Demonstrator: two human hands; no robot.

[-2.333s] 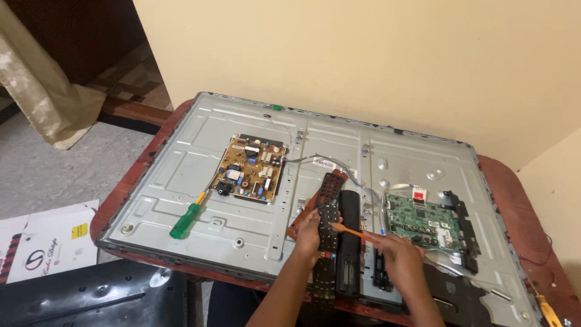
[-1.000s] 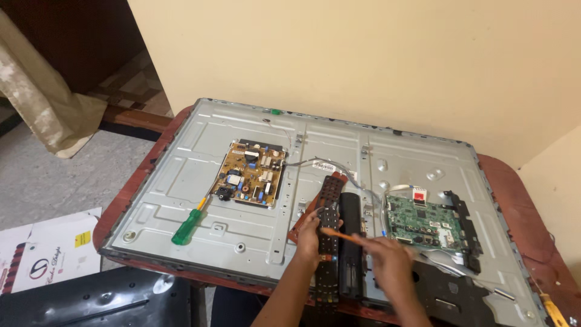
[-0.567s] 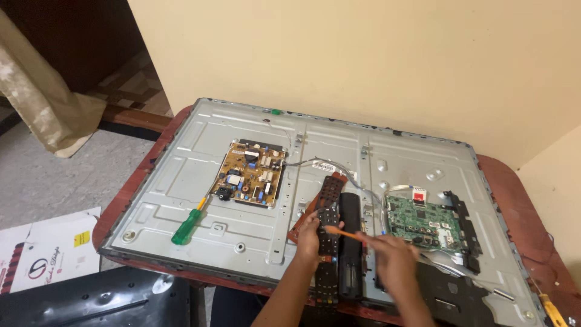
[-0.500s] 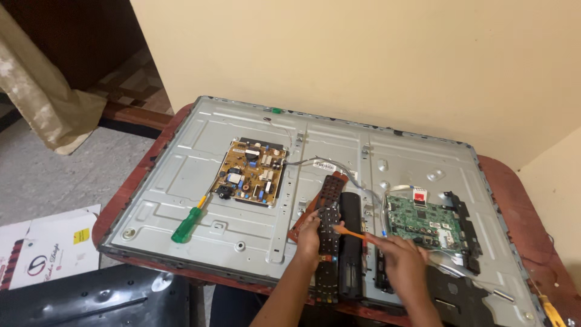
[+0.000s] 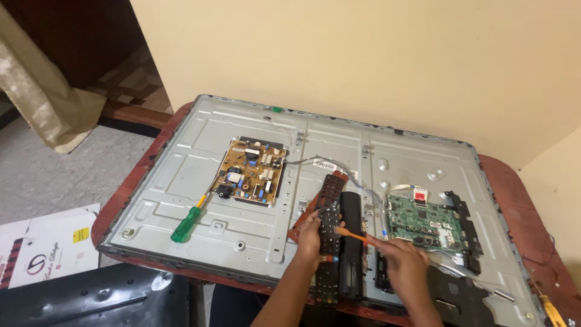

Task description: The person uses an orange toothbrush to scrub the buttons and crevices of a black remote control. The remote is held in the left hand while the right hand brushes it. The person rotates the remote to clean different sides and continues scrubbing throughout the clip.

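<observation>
A flat television lies face down with its bare metal back panel [image 5: 266,230] up. My left hand [image 5: 310,235] grips the edge of a long black remote control [image 5: 328,230] lying on the panel. My right hand [image 5: 404,265] holds a thin orange tool [image 5: 351,235], its tip resting on the remote's buttons. A second black remote [image 5: 351,242] lies alongside, to the right. A brown circuit strip [image 5: 316,203] sticks out from under the first remote.
A tan power board [image 5: 251,171] sits left of centre and a green main board [image 5: 423,221] at the right. A green-handled screwdriver [image 5: 189,221] lies on the panel. The red table [image 5: 514,188] stands against a cream wall. A black cover [image 5: 91,300] and a white box [image 5: 45,251] lie lower left.
My right hand has shifted the orange tool slightly over the remote's buttons; my left hand stays on the remote. The view has swayed a little.
</observation>
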